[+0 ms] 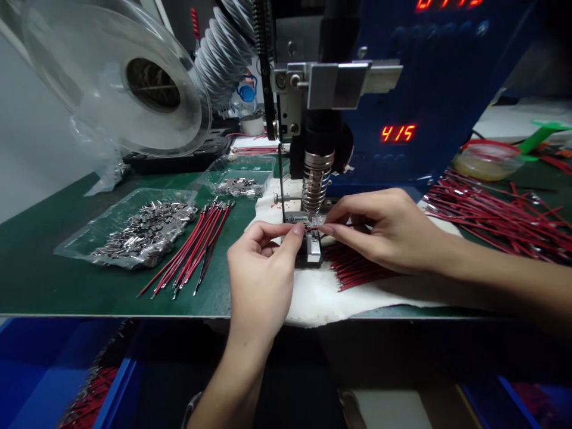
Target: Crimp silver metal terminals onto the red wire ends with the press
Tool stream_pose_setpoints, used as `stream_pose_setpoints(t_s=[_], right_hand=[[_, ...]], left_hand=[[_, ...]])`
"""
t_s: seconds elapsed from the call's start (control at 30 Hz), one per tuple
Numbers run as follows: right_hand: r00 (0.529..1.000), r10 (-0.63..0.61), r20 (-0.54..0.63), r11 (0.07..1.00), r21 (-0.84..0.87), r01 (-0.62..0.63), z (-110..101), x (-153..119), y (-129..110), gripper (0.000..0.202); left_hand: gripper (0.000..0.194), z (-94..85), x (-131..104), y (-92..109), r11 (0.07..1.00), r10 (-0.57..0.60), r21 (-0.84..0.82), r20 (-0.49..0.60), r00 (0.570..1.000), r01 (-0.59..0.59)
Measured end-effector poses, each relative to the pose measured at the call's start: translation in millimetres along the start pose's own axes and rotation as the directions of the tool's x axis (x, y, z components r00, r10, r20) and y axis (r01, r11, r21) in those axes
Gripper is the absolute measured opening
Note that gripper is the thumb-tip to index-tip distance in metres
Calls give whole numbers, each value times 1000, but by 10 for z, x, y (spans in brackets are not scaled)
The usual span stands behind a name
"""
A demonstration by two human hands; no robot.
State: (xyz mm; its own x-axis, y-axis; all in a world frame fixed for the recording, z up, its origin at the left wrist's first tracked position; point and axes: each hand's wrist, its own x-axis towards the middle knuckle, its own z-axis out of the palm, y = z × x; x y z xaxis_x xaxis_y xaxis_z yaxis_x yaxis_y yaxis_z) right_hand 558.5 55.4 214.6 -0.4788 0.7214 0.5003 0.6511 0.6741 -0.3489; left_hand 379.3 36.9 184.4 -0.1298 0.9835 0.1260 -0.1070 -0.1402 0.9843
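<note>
Both hands meet at the small metal work block (314, 245) under the machine's spring-wrapped head (319, 173). My left hand (267, 262) pinches thumb and forefinger at the left of the block; the tiny piece between them is too small to make out. From the right, my right hand (379, 229) pinches a thin red wire (314, 227) whose end points toward my left fingertips. Beneath my right hand a bundle of red wires (353, 271) lies on a white cloth (313, 304). Left of my hands, red and black wires with metal ends (192, 250) lie on the green table.
A clear tray of small metal terminals (147, 229) is at left, a smaller tray (241, 182) behind it. The blue machine body (402, 77) rises behind. A big pile of red wires (496, 220) and a round tub (487, 159) are at right. Blue bins (116, 393) sit below the edge.
</note>
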Motion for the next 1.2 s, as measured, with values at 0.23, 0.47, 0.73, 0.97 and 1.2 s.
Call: stream_pose_setpoints(t_s=[0.23, 0.47, 0.73, 0.97, 1.2], right_hand=[[999, 47, -4, 999, 7, -47, 1, -17, -18, 12], [996, 89, -8, 996, 25, -89, 7, -22, -35, 13], [994, 108, 0, 993, 39, -108, 11, -32, -40, 14], [995, 100, -14, 994, 45, -99, 18, -34, -35, 12], [995, 99, -12, 994, 49, -99, 21, -29, -29, 13]], left_hand=[[21, 3, -3, 7, 1000, -9, -5, 6, 1000, 9], [21, -2, 2, -3, 1000, 8, 4, 8, 1000, -8], [19, -3, 3, -17, 1000, 1, 4, -5, 1000, -1], [19, -6, 7, -14, 1000, 7, 16, -5, 1000, -7], [20, -10, -1, -24, 1000, 9, 28, -9, 1000, -8]])
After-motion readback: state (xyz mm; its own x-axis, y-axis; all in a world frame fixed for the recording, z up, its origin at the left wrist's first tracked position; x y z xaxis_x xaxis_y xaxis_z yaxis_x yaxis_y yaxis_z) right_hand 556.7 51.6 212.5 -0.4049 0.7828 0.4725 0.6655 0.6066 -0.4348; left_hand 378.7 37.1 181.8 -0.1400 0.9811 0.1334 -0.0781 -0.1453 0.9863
